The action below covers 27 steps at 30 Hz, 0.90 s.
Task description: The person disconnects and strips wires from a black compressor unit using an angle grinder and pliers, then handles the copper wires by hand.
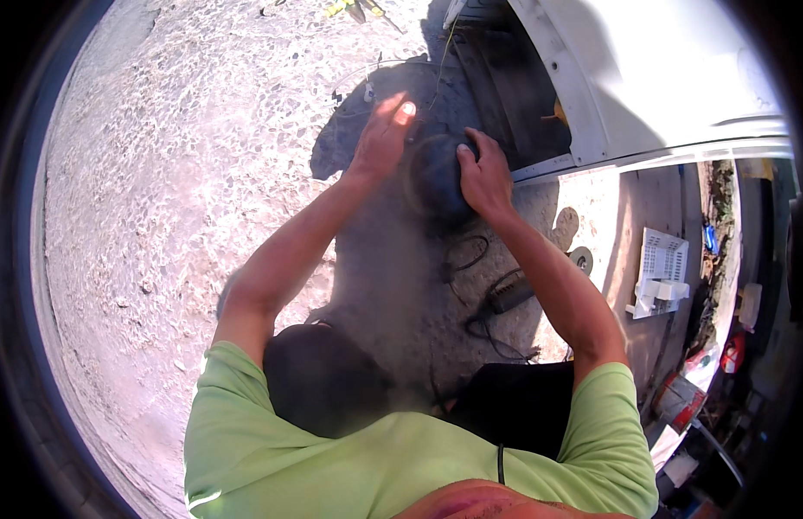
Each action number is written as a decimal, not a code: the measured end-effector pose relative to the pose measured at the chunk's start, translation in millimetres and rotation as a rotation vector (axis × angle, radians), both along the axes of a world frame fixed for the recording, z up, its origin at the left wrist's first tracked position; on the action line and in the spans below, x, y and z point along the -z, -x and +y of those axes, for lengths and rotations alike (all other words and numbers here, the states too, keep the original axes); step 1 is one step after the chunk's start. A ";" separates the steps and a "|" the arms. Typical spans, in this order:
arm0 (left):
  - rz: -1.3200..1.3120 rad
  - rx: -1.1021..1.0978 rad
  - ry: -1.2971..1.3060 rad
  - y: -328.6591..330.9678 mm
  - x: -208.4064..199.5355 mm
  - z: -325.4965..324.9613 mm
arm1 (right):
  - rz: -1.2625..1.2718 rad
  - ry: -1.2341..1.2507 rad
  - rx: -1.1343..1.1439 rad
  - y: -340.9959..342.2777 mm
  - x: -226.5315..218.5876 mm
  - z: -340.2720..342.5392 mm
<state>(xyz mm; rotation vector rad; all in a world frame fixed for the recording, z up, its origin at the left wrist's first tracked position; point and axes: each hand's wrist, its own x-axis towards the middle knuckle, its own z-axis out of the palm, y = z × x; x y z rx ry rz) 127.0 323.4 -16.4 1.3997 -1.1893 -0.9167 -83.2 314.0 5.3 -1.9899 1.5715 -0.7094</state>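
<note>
A dark, smooth, rounded thing (438, 183) sits on the shaded ground ahead of my knees; its kind does not show clearly. My right hand (488, 176) grips its right side, the thumb lying over its top edge and the fingers bent along the far side. On the opposite side is my left hand (382, 140), thumb stretched out, fingers pointing away from me and partly lost in glare. It seems to hold nothing, with a small gap between it and the dark thing. Just beyond my right hand, a white metal body (604, 130) has a dark opening (505, 86).
A dark corded tool (509, 296) lies beside my right forearm, near a round disc (581, 258). Loose black cable (470, 253) curls on the ground. Farther right are a white plastic basket (661, 268) and a red-and-white can (681, 402). Yellow-handled tools (354, 9) lie far ahead.
</note>
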 end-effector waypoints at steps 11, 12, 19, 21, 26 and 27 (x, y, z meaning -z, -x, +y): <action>-0.053 0.137 -0.044 22.4 13.0 17.8 | 0.000 0.024 0.000 2.1 6.2 -1.6; -0.094 0.110 -0.006 22.8 14.2 18.6 | -0.002 0.030 -0.004 1.7 6.4 -0.8; -0.266 0.222 0.075 35.0 18.2 32.2 | -0.011 0.015 0.014 1.2 8.0 -1.7; -0.251 0.226 0.071 33.3 19.1 33.7 | -0.011 0.010 0.015 0.7 4.3 0.4; -0.240 0.229 0.096 30.5 26.9 32.1 | -0.016 0.017 0.006 -0.7 3.7 0.3; -0.231 0.240 0.068 29.3 26.2 32.6 | -0.016 0.014 0.004 -0.2 3.5 0.2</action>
